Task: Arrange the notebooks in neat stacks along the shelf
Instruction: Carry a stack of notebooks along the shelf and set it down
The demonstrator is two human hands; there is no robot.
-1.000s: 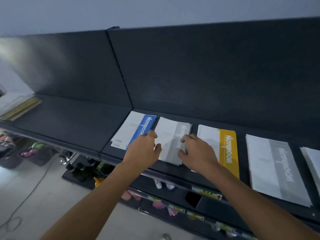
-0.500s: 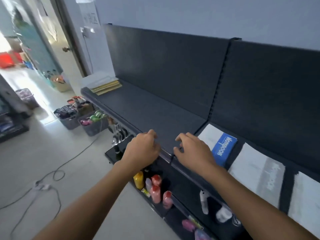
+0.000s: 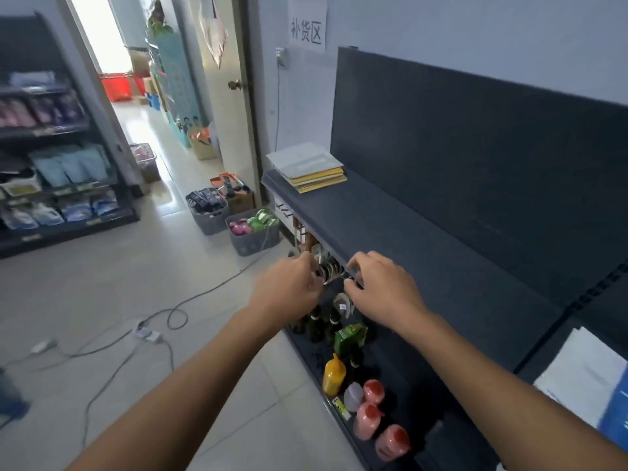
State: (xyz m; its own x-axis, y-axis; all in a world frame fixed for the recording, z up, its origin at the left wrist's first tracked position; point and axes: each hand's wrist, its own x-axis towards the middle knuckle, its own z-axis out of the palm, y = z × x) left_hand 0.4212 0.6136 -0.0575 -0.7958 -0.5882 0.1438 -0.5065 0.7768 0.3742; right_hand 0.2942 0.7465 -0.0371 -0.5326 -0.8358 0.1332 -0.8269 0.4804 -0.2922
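- The left grip (image 3: pixel 289 287) is loose. Its fingers are a bit bent and it holds nothing. It hangs in the air just off the front edge of the shelf (image 3: pixel 424 266).
- The right grip (image 3: pixel 382 290) is loose too, with bent fingers and nothing in it. It is over the front edge of the shelf. I cannot tell if its fingertips touch the edge.
- The two grips are near each other but do not touch.
- Under them is a lower shelf (image 3: pixel 407 385) with a green box (image 3: pixel 350 334), a yellow bottle (image 3: pixel 334 373) and pink bottles (image 3: pixel 368 421) with red caps.
- A stack (image 3: pixel 306 168) of notebooks lies at the far end of the shelf, well apart from both grips. A grey one is on top and yellow ones are under it.
- One more notebook (image 3: pixel 584 379), white and blue, lies flat on the next part of the shelf, beside the right arm.
- On the floor (image 3: pixel 102 283) are two grey baskets (image 3: pixel 253 232) full of things, and cables (image 3: pixel 136 331).
- A paper sign (image 3: pixel 307 25) is on the wall above the stack.
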